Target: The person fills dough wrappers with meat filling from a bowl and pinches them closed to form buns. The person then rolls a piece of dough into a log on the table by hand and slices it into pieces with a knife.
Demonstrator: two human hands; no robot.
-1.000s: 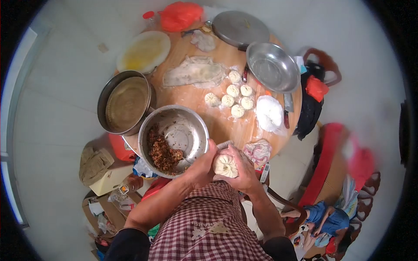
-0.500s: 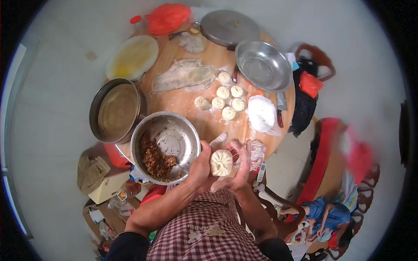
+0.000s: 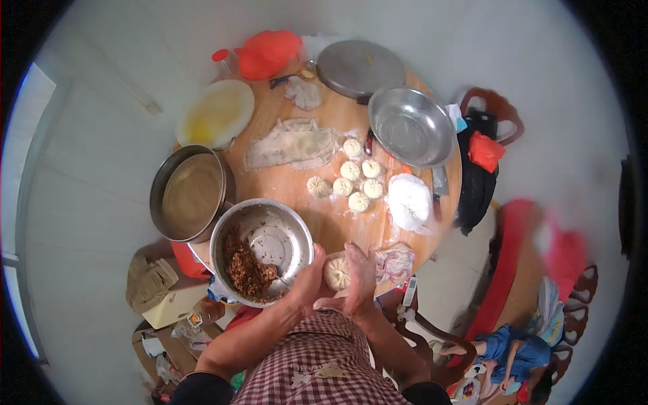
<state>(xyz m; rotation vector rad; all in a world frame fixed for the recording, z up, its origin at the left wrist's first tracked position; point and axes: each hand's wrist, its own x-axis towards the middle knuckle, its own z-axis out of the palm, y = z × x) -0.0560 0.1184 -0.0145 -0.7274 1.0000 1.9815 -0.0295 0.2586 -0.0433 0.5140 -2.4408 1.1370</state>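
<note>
A pleated bun [image 3: 337,272] sits between my two hands at the table's near edge. My left hand [image 3: 309,280] supports it from the left, its fingers partly hidden beneath the bun. My right hand [image 3: 360,278] is against the bun's right side, palm inward, with the fingers extended. Just left of my hands, a steel bowl [image 3: 297,233] holds brown chopped filling [image 3: 248,270] and a utensil handle. Several pleated buns [image 3: 349,170] stand on the floured table [image 3: 283,185], beyond my hands.
A deep pan [image 3: 192,192], a yellow-stained plate [image 3: 216,113] and a cloth [image 3: 290,144] lie left and centre. An empty steel basin [image 3: 412,127], round lid [image 3: 361,67], white bag [image 3: 410,202], knife [image 3: 440,182] and patterned cloth [image 3: 394,264] are farther right. Another person [image 3: 520,358] is at lower right.
The view has shifted, so the table appears lower. My right hand has turned more upright beside the bun, which now shows partly covered; it was more exposed half a second ago.
</note>
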